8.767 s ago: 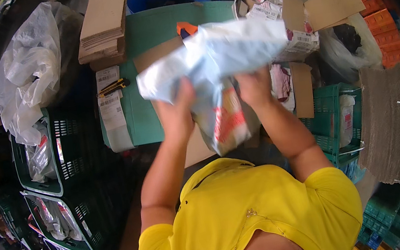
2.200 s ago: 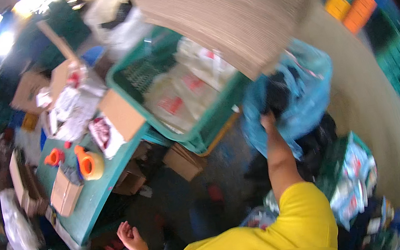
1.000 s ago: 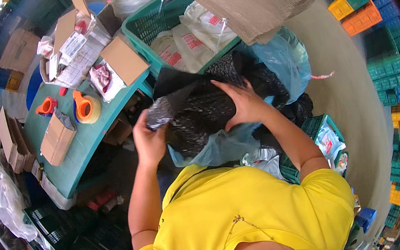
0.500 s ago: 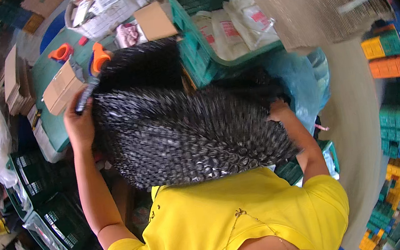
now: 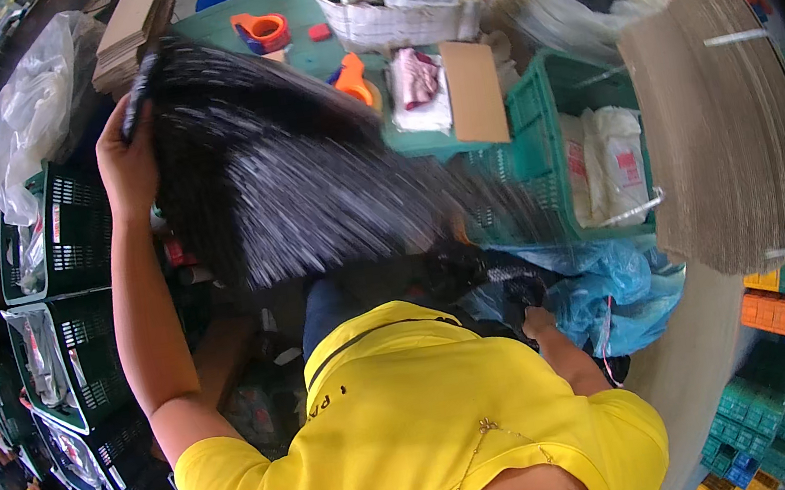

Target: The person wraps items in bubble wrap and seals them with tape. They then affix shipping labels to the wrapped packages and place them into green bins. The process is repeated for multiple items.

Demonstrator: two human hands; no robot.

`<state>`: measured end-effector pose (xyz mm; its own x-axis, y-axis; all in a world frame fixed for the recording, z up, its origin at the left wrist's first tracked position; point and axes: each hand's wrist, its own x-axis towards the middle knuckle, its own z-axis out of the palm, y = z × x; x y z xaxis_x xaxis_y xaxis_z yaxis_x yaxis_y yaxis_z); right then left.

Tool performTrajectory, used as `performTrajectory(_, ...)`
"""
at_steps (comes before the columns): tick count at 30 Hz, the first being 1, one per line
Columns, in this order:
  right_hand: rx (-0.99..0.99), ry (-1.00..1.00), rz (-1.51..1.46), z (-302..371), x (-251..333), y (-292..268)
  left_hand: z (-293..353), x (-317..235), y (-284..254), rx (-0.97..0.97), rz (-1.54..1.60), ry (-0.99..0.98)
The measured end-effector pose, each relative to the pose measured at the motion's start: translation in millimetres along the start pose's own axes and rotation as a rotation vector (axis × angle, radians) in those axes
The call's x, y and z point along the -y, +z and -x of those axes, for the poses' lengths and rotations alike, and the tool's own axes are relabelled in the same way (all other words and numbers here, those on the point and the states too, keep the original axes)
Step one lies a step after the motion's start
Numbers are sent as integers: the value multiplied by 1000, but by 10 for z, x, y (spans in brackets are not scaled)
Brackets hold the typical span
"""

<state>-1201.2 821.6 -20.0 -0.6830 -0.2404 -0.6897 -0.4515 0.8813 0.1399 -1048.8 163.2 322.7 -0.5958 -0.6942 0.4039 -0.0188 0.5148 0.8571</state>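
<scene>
A black bubble wrap sheet (image 5: 306, 187) hangs stretched out and smeared by motion, its surface shiny and bumpy. My left hand (image 5: 126, 161) is raised at the left, closed around the sheet's upper left edge. The sheet's far right end blurs out in front of the green crate. Low on the right, my right hand (image 5: 537, 322) is closed at a heap of crumpled black plastic (image 5: 506, 275), beside a blue plastic bag (image 5: 607, 291). Its fingers are partly hidden there.
Behind lies a green table (image 5: 318, 54) with orange tape dispensers (image 5: 353, 80), a white box (image 5: 393, 22) and a cardboard piece (image 5: 474, 90). A green crate (image 5: 523, 109) holds white sacks. Stacked cardboard (image 5: 723, 122) stands at the right, dark green crates (image 5: 73, 228) at the left.
The bubble wrap sheet has swung up and away from my body, toward the left. My left hand has risen with it; my right hand has dropped lower. The view has turned.
</scene>
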Motion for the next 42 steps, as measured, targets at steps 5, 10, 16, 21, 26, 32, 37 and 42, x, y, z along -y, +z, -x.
performTrajectory(5, -720, -577, -756, -496, 2031, -1825, -171, 2183, -733, -652, -223, 43)
performTrajectory(10, -1014, -446, -688, -1133, 4200, -3227, -149, 3050, -952, -363, 425, -751)
performTrajectory(16, -738, -134, -486, -1104, 4327, -3487, -819, 2106, -1493, -97, 470, -136)
performTrajectory(21, -1014, -491, -606, -1372, 4872, -4237, -631, 2672, -2096, -447, 647, -351)
performTrajectory(26, -935, -647, -389, -2351, 5988, -4925, 236, 3263, -1744, -177, 127, -730)
performTrajectory(32, -970, -495, -347, -2758, 6160, -5196, -56, 3277, -1545, -125, -80, -815)
performTrajectory(37, -1008, -88, -813, -1968, 5520, -4495, -390, 3182, -1305, -987, -1176, -247)
performTrajectory(42, -613, -144, -1043, -1581, 5510, -3803, -294, 3042, -672, 301, -512, -187)
